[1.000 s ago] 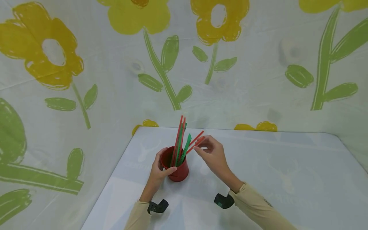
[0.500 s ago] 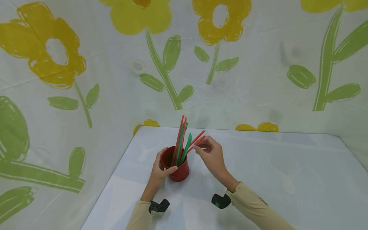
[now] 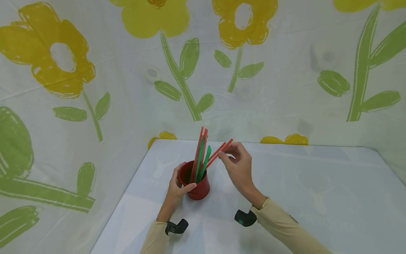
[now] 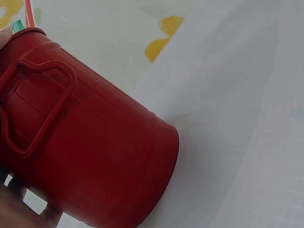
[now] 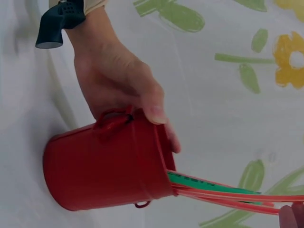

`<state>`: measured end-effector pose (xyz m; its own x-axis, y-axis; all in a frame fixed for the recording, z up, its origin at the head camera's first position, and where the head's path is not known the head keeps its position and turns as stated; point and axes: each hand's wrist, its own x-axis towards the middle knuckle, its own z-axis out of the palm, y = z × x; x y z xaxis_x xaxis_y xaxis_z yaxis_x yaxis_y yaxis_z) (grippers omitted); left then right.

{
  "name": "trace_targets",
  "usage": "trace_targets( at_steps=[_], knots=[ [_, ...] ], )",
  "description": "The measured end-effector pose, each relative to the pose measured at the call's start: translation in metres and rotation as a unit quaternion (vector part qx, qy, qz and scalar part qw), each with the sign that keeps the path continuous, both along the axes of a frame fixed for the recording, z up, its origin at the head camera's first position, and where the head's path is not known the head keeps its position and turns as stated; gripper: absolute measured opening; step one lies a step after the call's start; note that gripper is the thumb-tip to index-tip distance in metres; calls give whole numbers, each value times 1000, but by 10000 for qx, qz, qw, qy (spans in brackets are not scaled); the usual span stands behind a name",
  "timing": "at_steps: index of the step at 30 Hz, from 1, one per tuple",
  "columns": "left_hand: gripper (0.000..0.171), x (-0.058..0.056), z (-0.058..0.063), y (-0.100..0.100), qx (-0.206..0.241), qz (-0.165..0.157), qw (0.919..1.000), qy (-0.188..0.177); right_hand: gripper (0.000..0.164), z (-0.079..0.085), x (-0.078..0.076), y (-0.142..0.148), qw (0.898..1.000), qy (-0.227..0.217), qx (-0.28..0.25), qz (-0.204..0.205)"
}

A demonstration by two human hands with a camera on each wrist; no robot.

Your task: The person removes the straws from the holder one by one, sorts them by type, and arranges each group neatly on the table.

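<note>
A red bucket-shaped pot (image 3: 200, 191) with small wire handles stands on the table, slightly tilted in the head view. My left hand (image 3: 174, 189) grips it from the left, thumb at the front rim and fingers round the far side. Several thin red straws (image 3: 197, 154) and green printed strips (image 3: 207, 157) stick up out of it. My right hand (image 3: 239, 169), right of the pot, pinches a red straw (image 3: 213, 160) between thumb and fingers; it slants with its lower end at the pot's rim. Another red straw lies close behind it. In the left wrist view the pot's side (image 4: 109, 147) fills much of the picture.
The pale table (image 3: 304, 197) stretches to the right of the hands. A white cloth (image 3: 279, 113) printed with yellow flowers hangs behind and to the left. Black wrist cameras (image 3: 245, 218) are strapped to both wrists.
My right hand has moved up and a little to the right, drawing the pinched red straw farther up. My left hand keeps its grip on the pot.
</note>
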<state>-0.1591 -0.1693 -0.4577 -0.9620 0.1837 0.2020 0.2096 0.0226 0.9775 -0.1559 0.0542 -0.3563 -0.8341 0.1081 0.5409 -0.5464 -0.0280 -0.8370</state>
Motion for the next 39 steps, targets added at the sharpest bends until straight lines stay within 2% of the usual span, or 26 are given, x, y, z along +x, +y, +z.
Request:
trace_targets(
  at_steps=[4,7,11,13,18,21,25,27,30,34,39],
  knots=[
    [76,-1,-2,0,65,-19,10000,-23,20,9,0,5,9996,278,-20,-82],
    [77,-6,-11,-1,159,51,9998,-132,20,16,0,9,9991,409,-21,-127],
    [77,-13,-25,-2,74,66,10000,8,21,23,0,16,9984,535,-52,-185],
    [77,-15,-28,-2,27,28,9999,97,21,25,0,19,9978,617,-176,-179],
    [77,-14,-27,-1,41,25,10000,56,23,24,-7,31,9955,751,-552,-163],
    [76,-11,-21,-2,70,42,10000,-47,24,25,-11,38,9933,871,-740,-175],
    [74,-5,-9,-2,59,50,9999,-94,22,34,-12,45,9886,1088,-1038,-110],
    [74,-5,-7,-1,88,56,9999,-125,22,39,-12,49,9865,1140,-1175,-90],
    [75,-7,-13,-2,166,59,9997,-171,22,44,-10,55,9845,1122,-1345,-114],
    [76,-13,-26,-4,182,63,9998,-29,21,49,-9,62,9815,1097,-1566,-14],
    [75,-14,-30,-5,193,76,9998,66,21,52,-9,66,9823,1096,-1517,66]
  ],
)
